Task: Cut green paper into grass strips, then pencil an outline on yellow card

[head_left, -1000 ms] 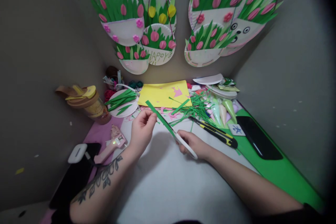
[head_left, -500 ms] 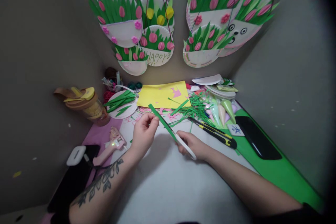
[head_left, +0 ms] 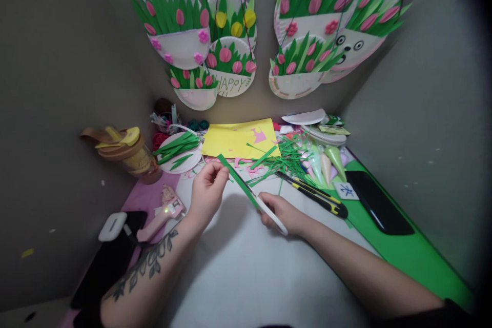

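Note:
A long green paper strip [head_left: 235,178] slants above the white table [head_left: 246,266]. My left hand [head_left: 207,195] pinches its upper end between thumb and fingers. My right hand [head_left: 282,212] is closed around white-handled scissors [head_left: 272,216], whose blades meet the strip's lower end. Both hands hover over the middle of the table. The scissor blades are mostly hidden behind the strip.
A paper plate of green leaves [head_left: 179,149], a yellow sheet [head_left: 238,138] and a heap of green scraps [head_left: 288,159] lie behind. A utility knife [head_left: 315,195] and black case [head_left: 378,207] sit right. A pink glue gun [head_left: 163,212] and jar [head_left: 132,156] stand left. Tulip plates [head_left: 230,56] hang above.
The strip and both hands have barely shifted. The left hand's pinch sits slightly higher on the strip than a second ago.

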The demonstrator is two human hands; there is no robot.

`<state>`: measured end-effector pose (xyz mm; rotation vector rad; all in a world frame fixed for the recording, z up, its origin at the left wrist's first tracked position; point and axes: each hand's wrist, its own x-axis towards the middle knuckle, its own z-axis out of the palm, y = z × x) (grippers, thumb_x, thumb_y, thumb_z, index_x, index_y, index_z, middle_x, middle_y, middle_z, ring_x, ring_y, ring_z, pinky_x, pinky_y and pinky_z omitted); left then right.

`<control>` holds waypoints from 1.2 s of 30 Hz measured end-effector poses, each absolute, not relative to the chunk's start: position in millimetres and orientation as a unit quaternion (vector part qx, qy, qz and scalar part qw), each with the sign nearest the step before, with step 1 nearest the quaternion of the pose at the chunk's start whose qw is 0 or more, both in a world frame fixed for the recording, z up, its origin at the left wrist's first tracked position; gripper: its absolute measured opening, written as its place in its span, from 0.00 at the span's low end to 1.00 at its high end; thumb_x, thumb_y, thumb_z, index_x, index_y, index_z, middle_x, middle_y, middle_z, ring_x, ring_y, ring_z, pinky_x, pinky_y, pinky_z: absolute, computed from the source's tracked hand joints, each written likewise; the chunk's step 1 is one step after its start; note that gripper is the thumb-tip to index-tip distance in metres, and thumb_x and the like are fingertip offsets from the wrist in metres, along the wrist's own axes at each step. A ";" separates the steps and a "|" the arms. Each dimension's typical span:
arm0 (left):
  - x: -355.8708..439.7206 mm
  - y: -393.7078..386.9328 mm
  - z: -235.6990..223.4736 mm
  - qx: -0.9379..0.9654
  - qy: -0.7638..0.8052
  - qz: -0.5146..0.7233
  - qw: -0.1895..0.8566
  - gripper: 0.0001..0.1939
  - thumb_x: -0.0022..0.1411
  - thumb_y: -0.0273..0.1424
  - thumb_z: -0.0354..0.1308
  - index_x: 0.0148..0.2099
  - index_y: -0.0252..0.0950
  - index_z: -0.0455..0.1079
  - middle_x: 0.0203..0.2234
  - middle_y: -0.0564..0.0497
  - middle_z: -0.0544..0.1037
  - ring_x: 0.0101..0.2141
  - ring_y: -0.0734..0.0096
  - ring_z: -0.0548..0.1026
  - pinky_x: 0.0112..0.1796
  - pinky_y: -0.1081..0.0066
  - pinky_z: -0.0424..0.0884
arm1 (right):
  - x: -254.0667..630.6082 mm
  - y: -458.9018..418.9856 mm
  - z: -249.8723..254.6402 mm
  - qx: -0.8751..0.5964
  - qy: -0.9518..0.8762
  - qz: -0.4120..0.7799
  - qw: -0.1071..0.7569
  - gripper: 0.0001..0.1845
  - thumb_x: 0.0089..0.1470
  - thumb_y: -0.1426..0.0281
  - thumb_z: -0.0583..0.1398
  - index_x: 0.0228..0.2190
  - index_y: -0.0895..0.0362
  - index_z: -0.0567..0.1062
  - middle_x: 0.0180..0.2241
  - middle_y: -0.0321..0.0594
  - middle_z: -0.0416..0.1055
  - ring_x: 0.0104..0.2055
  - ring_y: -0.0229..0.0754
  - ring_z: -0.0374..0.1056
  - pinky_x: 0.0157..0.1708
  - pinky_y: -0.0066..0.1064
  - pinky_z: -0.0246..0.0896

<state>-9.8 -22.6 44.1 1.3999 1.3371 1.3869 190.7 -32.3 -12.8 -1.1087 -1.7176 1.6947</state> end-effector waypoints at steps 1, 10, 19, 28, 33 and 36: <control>-9.8 -22.7 43.8 0.551 0.520 0.537 0.371 0.10 0.59 0.34 0.54 0.27 0.37 0.63 0.19 0.58 0.62 0.21 0.78 0.58 0.23 0.76 0.55 | 190.5 -32.6 -13.6 -0.405 -0.628 0.620 0.239 0.12 0.36 0.68 0.61 0.23 0.56 0.61 0.21 0.29 0.59 0.23 0.32 0.52 0.22 0.25 0.48; -10.5 -21.7 41.3 0.580 0.507 0.520 0.369 0.09 0.59 0.33 0.54 0.28 0.36 0.63 0.20 0.58 0.63 0.23 0.78 0.59 0.25 0.76 0.56 | 190.5 -32.3 -14.0 -0.387 -0.639 0.620 0.243 0.18 0.37 0.61 0.63 0.23 0.55 0.60 0.21 0.28 0.57 0.23 0.31 0.50 0.21 0.24 0.48; -10.9 -20.6 43.7 0.577 0.508 0.516 0.379 0.08 0.58 0.32 0.54 0.28 0.35 0.64 0.21 0.57 0.65 0.24 0.78 0.61 0.25 0.76 0.57 | 191.7 -31.8 -10.4 -0.415 -0.611 0.633 0.232 0.12 0.34 0.71 0.60 0.24 0.55 0.62 0.20 0.28 0.60 0.22 0.32 0.53 0.21 0.24 0.48; -11.4 -20.6 44.3 0.551 0.506 0.530 0.399 0.08 0.58 0.31 0.54 0.28 0.36 0.63 0.20 0.58 0.63 0.21 0.79 0.57 0.23 0.76 0.55 | 190.4 -33.3 -16.5 -0.417 -0.608 0.630 0.247 0.12 0.34 0.72 0.61 0.23 0.56 0.62 0.20 0.28 0.60 0.23 0.32 0.53 0.22 0.24 0.49; -12.5 -20.9 44.2 0.562 0.498 0.534 0.388 0.08 0.59 0.32 0.54 0.28 0.36 0.62 0.21 0.58 0.63 0.23 0.78 0.58 0.25 0.76 0.55 | 189.0 -35.0 -18.3 -0.415 -0.609 0.630 0.245 0.11 0.34 0.73 0.60 0.24 0.56 0.63 0.21 0.28 0.60 0.23 0.32 0.53 0.22 0.23 0.49; -12.3 -21.0 42.5 0.572 0.493 0.532 0.382 0.08 0.59 0.32 0.54 0.28 0.36 0.62 0.21 0.58 0.63 0.24 0.78 0.59 0.26 0.76 0.56 | 188.6 -35.3 -17.2 -0.406 -0.622 0.624 0.243 0.11 0.34 0.72 0.60 0.24 0.55 0.62 0.21 0.28 0.60 0.23 0.32 0.53 0.22 0.23 0.50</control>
